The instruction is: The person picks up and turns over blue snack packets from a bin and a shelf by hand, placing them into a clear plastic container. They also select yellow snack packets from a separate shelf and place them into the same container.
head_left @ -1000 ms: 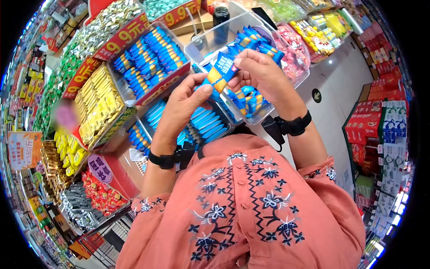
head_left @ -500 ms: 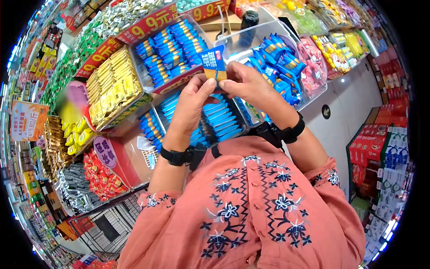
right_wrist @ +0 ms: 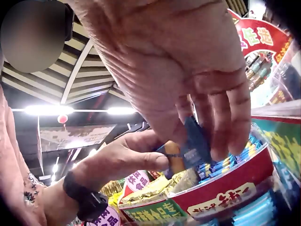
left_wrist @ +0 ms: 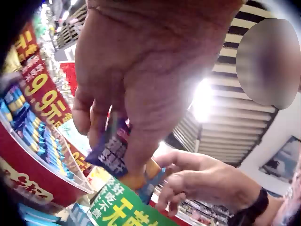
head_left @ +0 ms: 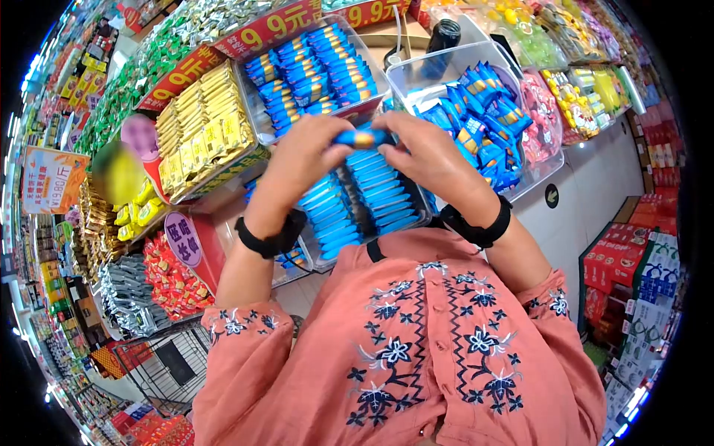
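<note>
Fingers (head_left: 338, 134) of the left hand (head_left: 297, 160) pinching one end of a small blue-and-orange snack packet (head_left: 363, 137), fingers (head_left: 393, 135) of the right hand (head_left: 428, 160) pinching the other end, thumbs underneath, knuckles turned up toward the head camera. Packet held flat and level between both hands, edge-on, just above the open clear bin of blue packets (head_left: 375, 193) and in front of the upper tray of blue packets (head_left: 316, 70). Both wrists bent inward and carrying black straps, forearms rising from salmon embroidered sleeves and meeting in front of the chest. Same two-handed pinch from below in the left wrist view, packet (left_wrist: 115, 150) dark blue with an orange patch; same again in the right wrist view, packet (right_wrist: 188, 150) caught between thumb and curled fingers. Compared with half a second ago: packet no longer upright with its printed face showing, now turned down to horizontal; hands rolled over it, backs uppermost, and a little lower over the bin. Beside the hands, a bin of loose blue sweets (head_left: 483, 119) to the right and a tray of gold packets (head_left: 201, 137) to the left.
</note>
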